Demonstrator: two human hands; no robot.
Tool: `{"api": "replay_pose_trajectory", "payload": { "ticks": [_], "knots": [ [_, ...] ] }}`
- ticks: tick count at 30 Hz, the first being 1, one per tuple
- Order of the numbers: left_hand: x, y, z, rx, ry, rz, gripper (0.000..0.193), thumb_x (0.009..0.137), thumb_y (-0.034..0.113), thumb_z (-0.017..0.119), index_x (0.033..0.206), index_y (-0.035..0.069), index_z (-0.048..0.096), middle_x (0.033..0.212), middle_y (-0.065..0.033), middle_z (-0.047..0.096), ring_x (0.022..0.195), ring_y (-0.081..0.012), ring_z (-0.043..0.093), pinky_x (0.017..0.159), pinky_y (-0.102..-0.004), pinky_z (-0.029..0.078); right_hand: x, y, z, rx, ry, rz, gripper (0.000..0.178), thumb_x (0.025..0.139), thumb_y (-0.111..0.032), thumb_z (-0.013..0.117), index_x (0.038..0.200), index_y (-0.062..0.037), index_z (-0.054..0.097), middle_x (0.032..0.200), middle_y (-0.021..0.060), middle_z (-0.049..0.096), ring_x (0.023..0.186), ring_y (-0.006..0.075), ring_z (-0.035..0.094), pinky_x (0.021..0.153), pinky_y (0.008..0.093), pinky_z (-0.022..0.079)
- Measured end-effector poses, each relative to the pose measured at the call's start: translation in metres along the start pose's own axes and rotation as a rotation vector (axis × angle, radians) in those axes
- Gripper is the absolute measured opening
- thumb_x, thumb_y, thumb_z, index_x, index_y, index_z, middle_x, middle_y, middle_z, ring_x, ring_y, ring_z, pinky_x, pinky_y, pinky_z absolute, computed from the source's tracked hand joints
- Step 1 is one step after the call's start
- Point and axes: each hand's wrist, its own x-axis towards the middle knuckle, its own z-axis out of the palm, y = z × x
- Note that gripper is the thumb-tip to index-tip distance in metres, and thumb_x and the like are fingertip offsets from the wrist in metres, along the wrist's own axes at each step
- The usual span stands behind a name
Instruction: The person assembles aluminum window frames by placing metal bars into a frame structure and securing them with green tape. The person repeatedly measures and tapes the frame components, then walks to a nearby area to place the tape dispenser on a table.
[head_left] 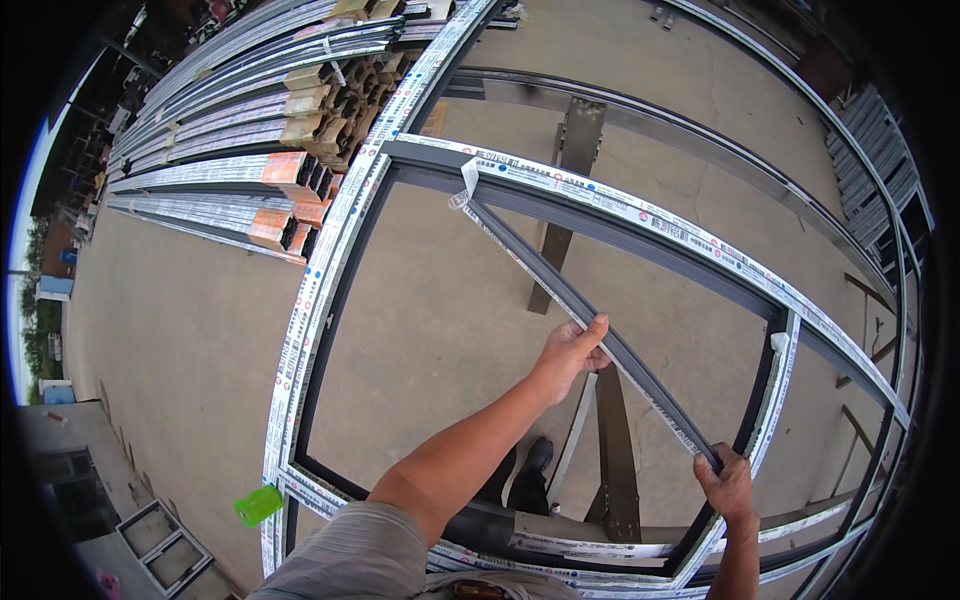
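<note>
A long grey metal profile strip (545,272) lies slantwise across one opening of a large window frame (640,208), whose bars wear printed white protective film. My left hand (575,355) is closed around the middle of the strip, thumb on top. At its lower right end my right hand (725,485) grips it, close to the frame's upright bar (775,400). The strip's far end is near the frame's upper crossbar, where a loose piece of film (468,185) curls off. Part of the right fingers is hidden.
Stacked film-wrapped profiles (230,130) with cardboard ends lie at the far left. A bright green object (258,506) sits by the frame's lower left corner. Dark steel supports (612,450) stand beneath the frame, near my shoe (535,470). More profiles (870,150) lean at the far right.
</note>
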Motion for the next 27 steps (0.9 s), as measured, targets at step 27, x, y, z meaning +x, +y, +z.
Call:
{"api": "replay_pose_trajectory", "payload": {
  "ticks": [27],
  "knots": [
    [0.104, 0.187, -0.147, 0.689, 0.838, 0.584, 0.025, 0.089, 0.023, 0.077, 0.093, -0.001, 0.073, 0.073, -0.0063, 0.067, 0.066, -0.018, 0.059, 0.065, -0.0374, 0.046, 0.039, 0.006, -0.04, -0.087, 0.174, -0.095, 0.036, 0.086, -0.031, 0.083, 0.08, 0.0005, 0.068, 0.058, 0.0083, 0.056, 0.052, 0.0166, 0.054, 0.053, 0.034, 0.047]
  ]
}}
